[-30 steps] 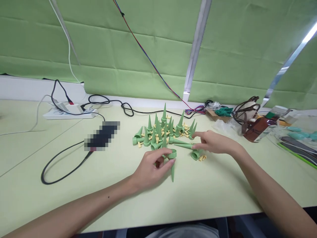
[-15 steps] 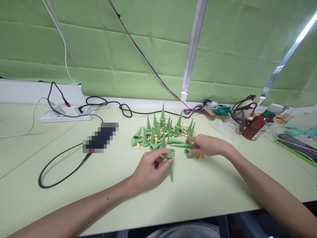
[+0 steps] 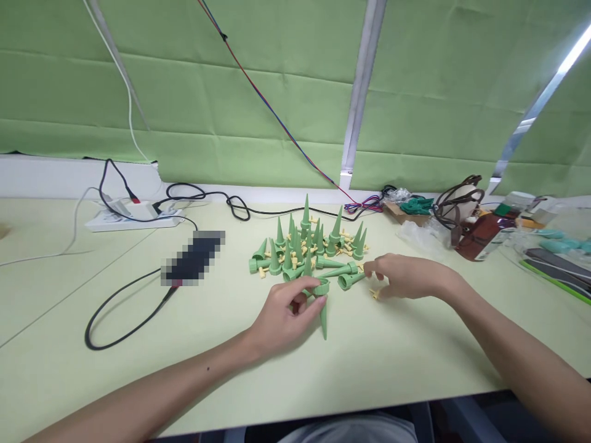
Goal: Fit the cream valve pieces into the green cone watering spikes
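Observation:
My left hand (image 3: 286, 311) is closed around a green plastic watering spike (image 3: 324, 317), its ringed collar up between thumb and fingers and its point towards me. My right hand (image 3: 401, 275) hovers low over the table with thumb and fingers apart. Close under its thumb lies a small yellow valve piece (image 3: 374, 295). Left of those fingertips rests a loose green spike (image 3: 348, 280) on its side. Beyond both hands spreads a pile of green spikes (image 3: 298, 246), several standing point up, with small yellow valve pieces (image 3: 262, 272) scattered among them.
A blurred-out dark device (image 3: 194, 257) with a black cable lies on the left of the table, near a white power strip (image 3: 133, 218). At the right stand a reddish-brown bottle (image 3: 484, 235), a clear plastic bag (image 3: 418, 237) and a cardboard box (image 3: 401, 214).
My right hand has moved right, away from the green spikes it was touching, to beside the yellow valve piece. My left hand keeps its spike. The view has shifted slightly.

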`<state>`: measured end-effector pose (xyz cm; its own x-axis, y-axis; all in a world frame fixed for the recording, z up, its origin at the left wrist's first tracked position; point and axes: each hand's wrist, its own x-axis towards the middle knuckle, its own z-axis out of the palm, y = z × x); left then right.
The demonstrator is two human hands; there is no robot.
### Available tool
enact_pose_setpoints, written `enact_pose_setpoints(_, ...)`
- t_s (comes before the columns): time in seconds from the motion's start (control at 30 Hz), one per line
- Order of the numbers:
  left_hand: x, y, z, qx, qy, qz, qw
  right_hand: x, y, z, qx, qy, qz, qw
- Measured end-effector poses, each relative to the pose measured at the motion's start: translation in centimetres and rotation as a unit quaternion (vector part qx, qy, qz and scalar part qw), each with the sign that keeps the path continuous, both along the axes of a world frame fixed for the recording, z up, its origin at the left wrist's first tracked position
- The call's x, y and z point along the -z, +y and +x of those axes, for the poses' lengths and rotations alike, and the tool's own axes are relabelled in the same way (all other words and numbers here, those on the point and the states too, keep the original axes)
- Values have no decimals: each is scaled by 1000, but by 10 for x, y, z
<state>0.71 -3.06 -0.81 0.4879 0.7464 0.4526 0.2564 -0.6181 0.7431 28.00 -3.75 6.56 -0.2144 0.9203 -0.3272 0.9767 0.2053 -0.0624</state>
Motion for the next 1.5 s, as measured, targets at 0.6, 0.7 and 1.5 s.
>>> enact_pose_setpoints(0.6, -3, -1, 1, 0, -6, -2, 1000, 37, -19, -66, -234, -23, 191, 953)
enact_pose_setpoints(0.7, -2, -1, 0, 8, -11, 8, 1000, 38, -13, -79, -258, -31, 193, 946)
enact_pose_setpoints(1.5, -4, 9, 4, -31, -92, -119, 988, 72, -11, -80, -99, 266, 356, 890)
